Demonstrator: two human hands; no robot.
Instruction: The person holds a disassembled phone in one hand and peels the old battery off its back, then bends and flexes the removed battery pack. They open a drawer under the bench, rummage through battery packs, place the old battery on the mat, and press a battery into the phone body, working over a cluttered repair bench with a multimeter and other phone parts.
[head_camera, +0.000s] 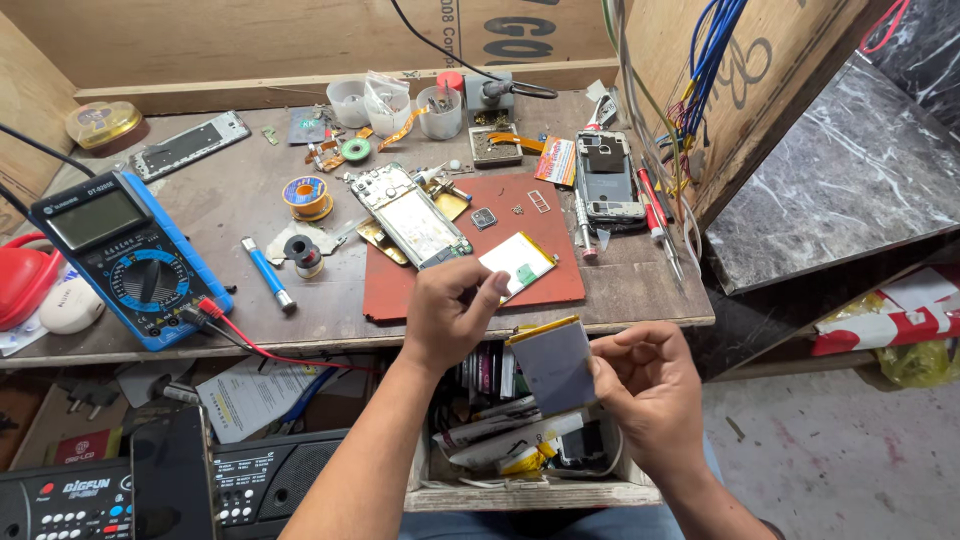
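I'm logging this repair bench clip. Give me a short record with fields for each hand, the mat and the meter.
left hand: left hand touches a white flat battery lying on the red mat
right hand: right hand holds a grey flat battery over an open drawer
mat: opened phone lies on it
meter: blue multimeter at bench left, red lead plugged in
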